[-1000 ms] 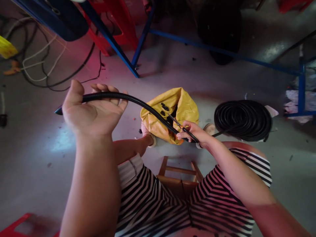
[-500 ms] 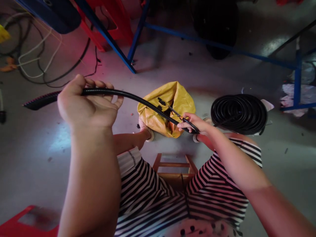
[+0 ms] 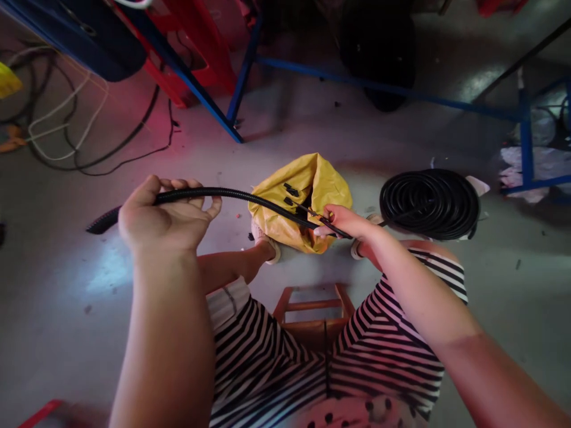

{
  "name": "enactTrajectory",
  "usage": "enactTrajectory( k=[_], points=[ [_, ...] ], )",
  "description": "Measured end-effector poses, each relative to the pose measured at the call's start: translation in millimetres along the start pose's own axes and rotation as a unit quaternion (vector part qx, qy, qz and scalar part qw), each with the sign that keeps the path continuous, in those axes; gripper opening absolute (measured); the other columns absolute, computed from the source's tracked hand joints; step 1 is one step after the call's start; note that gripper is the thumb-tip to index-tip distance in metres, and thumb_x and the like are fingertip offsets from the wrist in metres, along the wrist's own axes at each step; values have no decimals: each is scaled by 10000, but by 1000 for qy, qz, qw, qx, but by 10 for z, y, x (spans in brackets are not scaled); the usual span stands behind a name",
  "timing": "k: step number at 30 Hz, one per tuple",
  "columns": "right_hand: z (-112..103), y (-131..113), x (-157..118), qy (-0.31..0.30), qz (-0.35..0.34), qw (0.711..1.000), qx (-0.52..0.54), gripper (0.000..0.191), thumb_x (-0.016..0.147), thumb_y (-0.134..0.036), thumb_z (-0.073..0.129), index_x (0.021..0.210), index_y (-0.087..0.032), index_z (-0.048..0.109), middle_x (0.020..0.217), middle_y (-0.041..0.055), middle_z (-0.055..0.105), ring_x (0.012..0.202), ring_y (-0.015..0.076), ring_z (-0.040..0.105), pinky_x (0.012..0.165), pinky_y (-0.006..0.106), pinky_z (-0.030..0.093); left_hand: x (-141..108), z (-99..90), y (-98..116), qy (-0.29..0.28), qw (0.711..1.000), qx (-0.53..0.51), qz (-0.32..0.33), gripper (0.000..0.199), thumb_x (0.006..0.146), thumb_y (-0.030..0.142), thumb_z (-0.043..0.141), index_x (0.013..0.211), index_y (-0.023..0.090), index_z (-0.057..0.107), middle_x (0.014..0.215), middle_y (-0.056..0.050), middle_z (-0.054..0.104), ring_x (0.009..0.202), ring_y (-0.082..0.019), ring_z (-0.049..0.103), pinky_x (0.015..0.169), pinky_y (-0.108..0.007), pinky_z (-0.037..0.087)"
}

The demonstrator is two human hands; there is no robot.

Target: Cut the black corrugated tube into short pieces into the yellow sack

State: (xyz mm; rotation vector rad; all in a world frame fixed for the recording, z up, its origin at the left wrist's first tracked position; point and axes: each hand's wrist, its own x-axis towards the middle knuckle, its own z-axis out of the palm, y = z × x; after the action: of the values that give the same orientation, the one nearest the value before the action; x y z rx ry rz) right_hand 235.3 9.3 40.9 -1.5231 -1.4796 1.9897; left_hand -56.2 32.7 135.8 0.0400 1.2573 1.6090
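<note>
A black ribbed tube [image 3: 236, 193] runs across the view, its free end at the left. My left hand [image 3: 169, 214] is palm up, with the tube lying between thumb and fingers. Lower and to the right, my right hand [image 3: 339, 221] is closed around black-handled scissors [image 3: 328, 223] and the tube beside them. The scissors' blades point up and left over a yellow bag [image 3: 328, 184] on the floor. Small black pieces [image 3: 291, 190] lie on the bag. From near my right wrist, black tube leads to a coil [image 3: 430, 205] on the floor.
Blue metal frame legs [image 3: 243, 77] and a red stool [image 3: 196, 53] stand ahead. Loose cables [image 3: 80, 157] lie at the left. A wooden stool [image 3: 312, 306] is between my legs. Crumpled plastic [image 3: 535, 169] lies at the right.
The left hand and the tube's free end have moved down and slightly right in the view. The scissors appear more closed, with the right hand slightly farther left.
</note>
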Motion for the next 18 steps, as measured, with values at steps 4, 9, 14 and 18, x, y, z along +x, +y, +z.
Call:
enactTrajectory(
  k=[4, 9, 14, 18],
  points=[
    [-9, 30, -21, 28, -2, 999, 16, 591, 600, -468, 903, 774, -236, 388, 621, -48, 676, 421, 66, 427, 427, 207, 283, 132, -93, -63, -16, 998, -23, -52, 168, 942, 153, 458, 794, 192, 390, 631, 68, 534, 632, -123, 580, 880, -441, 477],
    [52, 16, -176, 63, -2, 996, 60, 580, 607, -478, 905, 796, -235, 414, 622, -60, 642, 432, 63, 413, 396, 204, 281, 146, -204, -56, -28, 996, -24, -80, 186, 971, 188, 433, 797, 195, 368, 631, 69, 532, 631, -118, 597, 876, -419, 484],
    [51, -20, -355, 88, 1, 991, 98, 627, 561, -511, 914, 765, -235, 390, 593, -78, 577, 464, 68, 437, 394, 193, 282, 74, -94, -105, -53, 994, -52, -76, 180, 987, 196, 428, 809, 184, 403, 667, 58, 547, 700, -120, 617, 935, -467, 479],
    [-19, 13, -337, 101, 7, 992, 78, 624, 570, -489, 922, 776, -234, 391, 641, -40, 649, 465, 69, 437, 397, 192, 294, 48, -60, -152, -79, 996, -17, -36, 161, 1024, 196, 385, 867, 180, 422, 773, 4, 607, 826, -138, 664, 922, -422, 543]
  ],
)
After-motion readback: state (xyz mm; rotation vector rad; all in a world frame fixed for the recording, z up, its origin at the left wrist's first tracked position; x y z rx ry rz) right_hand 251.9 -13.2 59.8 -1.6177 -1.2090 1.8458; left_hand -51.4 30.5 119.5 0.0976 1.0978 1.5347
